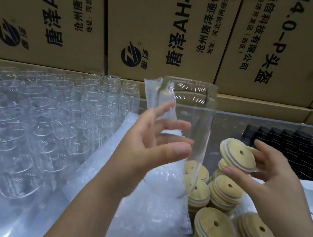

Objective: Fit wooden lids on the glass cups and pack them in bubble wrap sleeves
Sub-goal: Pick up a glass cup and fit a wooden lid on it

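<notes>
Head view: left hand grips one glass cup mid-air, thumb in front, fingers curled round behind the glass. Cup is tilted, base up and away, open mouth down toward the camera. Slight blur on it.

Right hand pinches a wooden lid between thumb and fingertips, tilted, just right of the cup and not touching it. Lid has a small hole and a pale ring round the edge.

More lids in stacks on the worktop below the hands, lying on bubble wrap. Rows of empty cups stand at left. Cardboard boxes line the back; black items at right, can't identify.
</notes>
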